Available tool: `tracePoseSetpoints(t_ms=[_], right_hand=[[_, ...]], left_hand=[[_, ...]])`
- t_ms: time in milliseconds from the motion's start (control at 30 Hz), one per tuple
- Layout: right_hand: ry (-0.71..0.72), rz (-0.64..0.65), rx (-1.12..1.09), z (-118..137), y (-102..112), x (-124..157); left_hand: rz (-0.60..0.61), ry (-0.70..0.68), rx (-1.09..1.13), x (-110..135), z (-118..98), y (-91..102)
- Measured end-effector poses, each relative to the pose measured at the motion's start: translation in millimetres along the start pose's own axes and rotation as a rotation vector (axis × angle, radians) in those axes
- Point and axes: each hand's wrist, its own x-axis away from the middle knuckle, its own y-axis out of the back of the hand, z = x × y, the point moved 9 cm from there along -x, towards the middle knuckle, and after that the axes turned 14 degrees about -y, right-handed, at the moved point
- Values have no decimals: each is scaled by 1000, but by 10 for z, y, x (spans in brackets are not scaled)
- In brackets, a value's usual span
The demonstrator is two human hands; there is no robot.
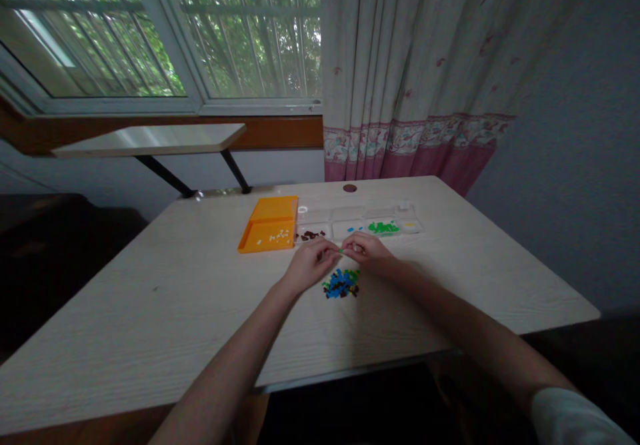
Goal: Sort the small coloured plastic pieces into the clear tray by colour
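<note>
My left hand (311, 262) and my right hand (367, 248) meet above the pale wooden table (150, 312), fingertips pinched together. A tiny green piece (341, 250) shows between the two hands. Just below them lies a small heap of mixed blue, black, green and yellow pieces (341, 283). Behind the hands stands a clear compartment tray (360, 224) with brown pieces (310, 235) at its left, a few blue ones, a green batch (383, 228) and some yellow ones at the right.
An orange tray (270, 232) with several white pieces lies left of the clear tray. A round cable hole (350, 188) sits at the table's far edge. A window, a narrow shelf (150, 140) and a curtain (415, 72) are behind.
</note>
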Motion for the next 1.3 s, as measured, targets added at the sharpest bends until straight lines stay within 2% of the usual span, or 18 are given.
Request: tracePoseSetpoints(t_ms=[67, 200, 367, 500, 600, 700, 933, 1033, 1133, 1200, 1300], right_hand=[[34, -94, 6, 24, 112, 14], [60, -266, 11, 40, 352, 51], [52, -310, 39, 34, 431, 59], [65, -310, 68, 49, 462, 57], [73, -310, 125, 18, 565, 43], [56, -287, 210, -106, 712, 11], [-177, -274, 439, -643, 975, -72], [-248, -272, 495, -766, 997, -80], [-263, -256, 518, -772, 957, -82], [-217, -235, 497, -682, 859, -80], [-62, -150, 413, -407, 552, -53]], left_hand=[[38, -12, 42, 1, 10, -34], [203, -67, 138, 34, -1, -172], [275, -66, 153, 77, 19, -219], [293, -46, 75, 91, 51, -218], [299, -25, -3, 93, 81, -208], [311, -13, -45, 94, 103, -211], [280, 12, -30, 115, 195, -215], [305, 31, -34, 122, 209, -231], [264, 53, 13, 97, 183, -201], [205, 84, 78, 76, 174, -173], [118, 144, 192, 65, 194, -165]])
